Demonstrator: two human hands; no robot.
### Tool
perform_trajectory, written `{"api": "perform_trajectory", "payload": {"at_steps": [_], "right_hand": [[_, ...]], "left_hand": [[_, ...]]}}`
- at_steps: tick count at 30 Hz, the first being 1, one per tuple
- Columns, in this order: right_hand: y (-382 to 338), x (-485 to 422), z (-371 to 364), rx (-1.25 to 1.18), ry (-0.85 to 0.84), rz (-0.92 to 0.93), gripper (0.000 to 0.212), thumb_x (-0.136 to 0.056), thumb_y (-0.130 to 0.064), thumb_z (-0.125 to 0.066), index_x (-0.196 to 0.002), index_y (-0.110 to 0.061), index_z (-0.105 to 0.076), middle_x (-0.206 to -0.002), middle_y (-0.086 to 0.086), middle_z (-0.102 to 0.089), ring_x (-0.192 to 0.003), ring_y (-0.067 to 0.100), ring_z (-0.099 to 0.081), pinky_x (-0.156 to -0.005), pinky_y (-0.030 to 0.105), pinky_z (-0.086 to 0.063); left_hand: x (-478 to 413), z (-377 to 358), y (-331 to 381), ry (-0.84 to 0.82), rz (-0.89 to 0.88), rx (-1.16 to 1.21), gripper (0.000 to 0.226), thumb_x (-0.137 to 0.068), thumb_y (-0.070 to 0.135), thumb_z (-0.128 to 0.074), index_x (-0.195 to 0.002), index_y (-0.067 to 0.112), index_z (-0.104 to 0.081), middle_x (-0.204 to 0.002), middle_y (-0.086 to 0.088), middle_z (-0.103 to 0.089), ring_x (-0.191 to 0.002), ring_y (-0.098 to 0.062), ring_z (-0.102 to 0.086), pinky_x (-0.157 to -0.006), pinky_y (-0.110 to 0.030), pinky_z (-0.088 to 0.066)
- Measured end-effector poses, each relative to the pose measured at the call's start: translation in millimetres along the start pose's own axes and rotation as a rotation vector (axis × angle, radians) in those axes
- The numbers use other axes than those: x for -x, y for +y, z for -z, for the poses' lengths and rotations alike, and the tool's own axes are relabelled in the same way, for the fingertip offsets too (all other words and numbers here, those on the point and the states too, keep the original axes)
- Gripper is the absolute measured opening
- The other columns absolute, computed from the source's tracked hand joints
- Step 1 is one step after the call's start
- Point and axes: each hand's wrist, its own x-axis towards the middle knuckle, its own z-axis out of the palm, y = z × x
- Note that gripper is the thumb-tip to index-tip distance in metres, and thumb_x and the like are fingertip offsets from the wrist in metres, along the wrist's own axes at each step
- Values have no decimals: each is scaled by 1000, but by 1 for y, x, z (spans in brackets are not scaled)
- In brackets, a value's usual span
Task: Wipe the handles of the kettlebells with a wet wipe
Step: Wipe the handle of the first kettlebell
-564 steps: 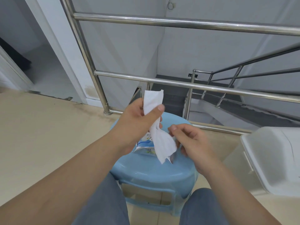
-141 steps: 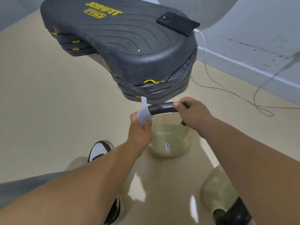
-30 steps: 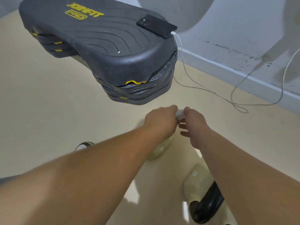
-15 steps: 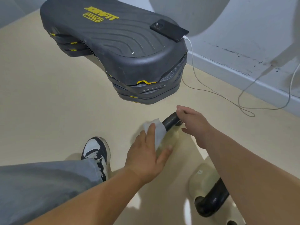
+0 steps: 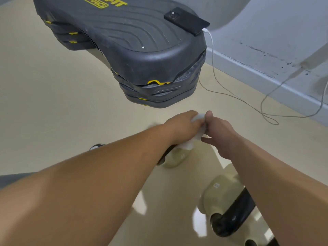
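Observation:
A cream kettlebell [image 5: 174, 158] stands on the floor under my hands, its black handle mostly hidden; one end shows below my left wrist. My left hand [image 5: 182, 126] is closed around the top of that handle with the white wet wipe [image 5: 198, 133] bunched under its fingers. My right hand [image 5: 219, 129] touches the wipe from the right and grips the handle's right end. A second cream kettlebell [image 5: 221, 192] with a black handle [image 5: 236, 212] lies at the lower right, partly behind my right forearm.
A black stacked aerobic step platform [image 5: 124, 48] with yellow marks fills the upper middle. A black phone [image 5: 186, 20] rests on it, and its white cable [image 5: 236, 98] loops over the beige floor to the wall at the right. My shoe [image 5: 96, 146] peeks out at left.
My left hand has slid with the wipe from the handle's left side up along it to meet my right hand. The view has tilted and my trouser leg has dropped out of sight.

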Motion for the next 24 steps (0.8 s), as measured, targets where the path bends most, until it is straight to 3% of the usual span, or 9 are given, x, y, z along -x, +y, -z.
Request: {"api": "perform_trajectory", "payload": {"at_steps": [5, 9, 11, 13, 15, 17, 20, 22, 24], "right_hand": [[2, 14, -10, -50, 150, -46, 39, -105, -44, -37, -112, -15, -62, -113, 4, -66, -106, 25, -66, -101, 44, -52], [14, 39, -15, 26, 264, -10, 29, -106, -32, -38, -94, -11, -53, -85, 2, -52, -84, 28, -55, -65, 30, -39], [19, 53, -15, 74, 265, 36, 21, -103, -25, -39, -87, -14, -47, -77, 2, -42, -75, 27, -44, -59, 29, -29], [23, 70, -17, 122, 238, 69, 13, -96, -17, -40, -84, -16, -43, -78, 5, -36, -73, 25, -32, -62, 33, -26], [30, 87, -19, 203, 204, 112, 10, -91, -14, -43, -83, -12, -47, -81, 6, -40, -74, 23, -33, -65, 37, -29], [37, 103, -20, 323, 163, 173, 23, -93, -17, -46, -90, 3, -56, -84, 6, -49, -75, 21, -43, -69, 36, -37], [39, 126, -9, 540, 95, 256, 32, -100, -24, -47, -103, 2, -65, -87, 12, -65, -76, 25, -55, -71, 35, -47], [41, 136, 1, 593, 120, 271, 34, -100, -26, -48, -105, 2, -66, -103, 22, -70, -84, 36, -63, -82, 43, -55], [45, 147, 9, 571, 161, 274, 36, -98, -26, -49, -105, 6, -62, -109, 27, -66, -75, 32, -57, -76, 48, -55]], "left_hand": [[76, -25, -49, 314, -68, -53, 38, -105, 52, -29, -127, 32, -52, -107, 5, -65, -98, -23, -60, -81, -38, -48], [119, -47, -65, 473, 62, -11, 46, -107, 43, -27, -151, 32, -37, -130, 5, -59, -114, -19, -57, -85, -30, -42], [134, -55, -74, 456, 216, -11, 41, -108, 37, -26, -142, 26, -46, -119, 1, -65, -100, -21, -61, -78, -31, -42], [153, -65, -76, 278, 321, -95, 34, -109, 30, -26, -120, 17, -56, -106, -6, -67, -92, -24, -62, -79, -35, -48], [174, -80, -68, 132, 276, -108, 37, -110, 33, -25, -100, 18, -57, -99, -4, -65, -98, -27, -62, -80, -33, -45], [185, -84, -51, 183, 202, 30, 40, -109, 39, -23, -87, 23, -52, -85, 3, -59, -90, -24, -61, -73, -29, -37], [180, -75, -25, 211, 99, 268, 49, -107, 37, -18, -98, 18, -63, -89, 2, -70, -89, -19, -63, -85, -32, -49], [178, -70, -16, 171, 51, 400, 50, -105, 35, -19, -109, 17, -65, -94, -2, -74, -95, -20, -66, -93, -38, -51], [178, -71, -13, 208, 97, 495, 47, -105, 36, -23, -105, 13, -63, -100, -7, -71, -99, -25, -65, -93, -40, -51]]}}
